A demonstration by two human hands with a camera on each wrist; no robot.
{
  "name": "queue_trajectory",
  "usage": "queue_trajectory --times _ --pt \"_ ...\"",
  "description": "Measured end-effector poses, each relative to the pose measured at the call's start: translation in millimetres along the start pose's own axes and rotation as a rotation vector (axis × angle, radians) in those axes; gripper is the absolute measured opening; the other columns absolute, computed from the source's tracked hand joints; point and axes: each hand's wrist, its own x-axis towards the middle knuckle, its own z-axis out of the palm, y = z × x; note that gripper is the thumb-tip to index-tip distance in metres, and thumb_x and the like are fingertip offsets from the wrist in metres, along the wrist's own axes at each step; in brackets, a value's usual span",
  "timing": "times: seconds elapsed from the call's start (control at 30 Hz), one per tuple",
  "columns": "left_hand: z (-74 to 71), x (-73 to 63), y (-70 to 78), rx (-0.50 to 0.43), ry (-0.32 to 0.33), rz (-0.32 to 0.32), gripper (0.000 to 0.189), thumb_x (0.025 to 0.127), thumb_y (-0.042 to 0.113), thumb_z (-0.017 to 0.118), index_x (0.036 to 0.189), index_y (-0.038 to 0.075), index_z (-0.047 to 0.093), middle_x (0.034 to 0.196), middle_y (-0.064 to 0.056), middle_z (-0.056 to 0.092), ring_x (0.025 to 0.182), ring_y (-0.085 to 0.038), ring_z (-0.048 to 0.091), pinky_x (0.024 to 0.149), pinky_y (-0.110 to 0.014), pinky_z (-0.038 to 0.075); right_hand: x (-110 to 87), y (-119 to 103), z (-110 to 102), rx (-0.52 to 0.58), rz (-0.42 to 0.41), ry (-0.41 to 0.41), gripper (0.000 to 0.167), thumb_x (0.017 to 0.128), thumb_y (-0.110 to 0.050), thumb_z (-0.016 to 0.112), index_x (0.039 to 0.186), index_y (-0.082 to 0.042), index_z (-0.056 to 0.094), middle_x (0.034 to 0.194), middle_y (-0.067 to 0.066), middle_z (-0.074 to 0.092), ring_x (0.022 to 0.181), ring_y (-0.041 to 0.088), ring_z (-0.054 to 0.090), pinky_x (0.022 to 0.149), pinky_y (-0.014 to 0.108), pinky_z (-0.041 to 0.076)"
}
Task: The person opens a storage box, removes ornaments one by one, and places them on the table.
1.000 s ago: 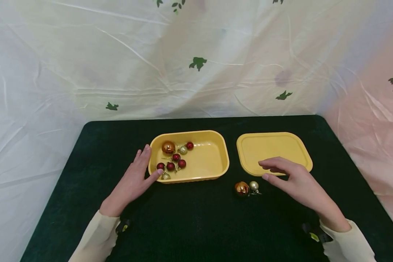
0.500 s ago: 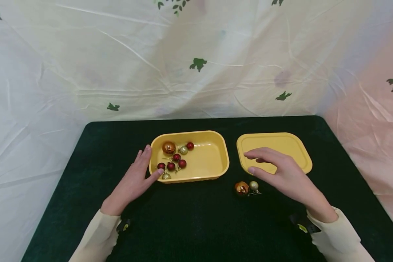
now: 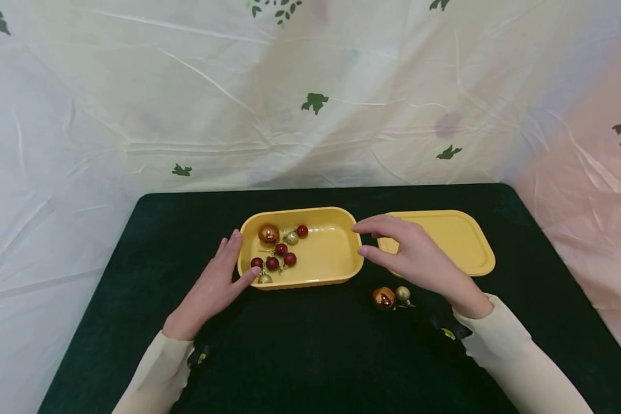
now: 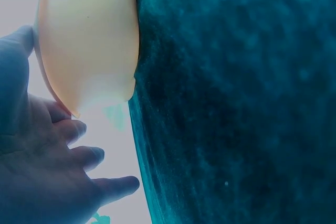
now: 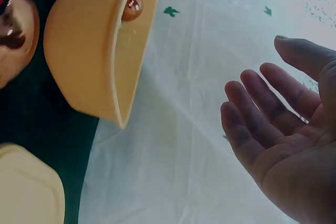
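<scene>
One yellow box [image 3: 328, 259] on the table [image 3: 310, 356] holds shiny balls [image 3: 282, 249] | left hand [image 3: 214, 290] touches it, fingers straight, maybe steadying it | right hand [image 3: 413, 250], fingers loose, holding nothing, near its other end | lid [image 3: 452, 241] beside, likely for easy reach

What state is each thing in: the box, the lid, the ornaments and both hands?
Yellow box: uncovered, partly filled
Yellow lid: off, flat on the table
Ornaments in the box: loose, gathered toward its left end
Orange ornament outside: on the table
Small gold ornament outside: beside the orange one
Left hand: against the box's left end
Right hand: in the air, holding nothing
</scene>
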Motion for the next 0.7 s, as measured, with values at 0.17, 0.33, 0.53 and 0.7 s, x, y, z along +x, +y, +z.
queue_trajectory --times 0.17,0.33,0.53,0.7 --pt "0.2 0.0 1.1 0.004 -0.005 -0.007 0.094 0.103 0.06 0.052 0.167 0.021 -0.004 0.174 -0.008 -0.003 0.159 -0.038 0.0 0.123 -0.065 0.014 15.4 -2.7 12.3 0.018 -0.031 -0.04 0.039 0.099 -0.031 0.073 0.135 -0.016 0.067 0.135 0.0 0.068 0.119 0.019 0.064 0.099 0.05 0.054" --pt "-0.4 0.0 0.6 0.003 -0.009 -0.011 0.095 0.102 0.063 0.051 0.167 0.022 -0.004 0.174 -0.008 -0.003 0.159 -0.037 0.0 0.123 -0.065 0.014 29.1 -4.7 25.4 0.033 -0.04 -0.068 0.038 0.1 -0.028 0.071 0.136 -0.015 0.067 0.136 0.001 0.067 0.118 0.017 0.063 0.098 0.045 0.055" --pt "-1.2 0.2 1.0 -0.003 -0.011 -0.016 0.097 0.101 0.063 0.052 0.167 0.02 -0.004 0.174 -0.01 -0.004 0.158 -0.039 0.001 0.122 -0.067 0.014 44.8 -7.2 41.9 0.052 -0.054 -0.117 0.037 0.1 -0.025 0.072 0.135 -0.014 0.068 0.134 0.001 0.068 0.121 0.017 0.063 0.101 0.043 0.054" --pt "-2.3 0.0 1.4 -0.004 -0.011 -0.016 0.097 0.101 0.065 0.051 0.167 0.021 -0.004 0.174 -0.009 -0.003 0.158 -0.039 0.001 0.122 -0.067 0.013 57.6 -9.1 52.6 0.054 -0.093 -0.165 0.038 0.098 -0.023 0.074 0.135 -0.015 0.068 0.134 0.0 0.068 0.122 0.015 0.062 0.1 0.041 0.054"
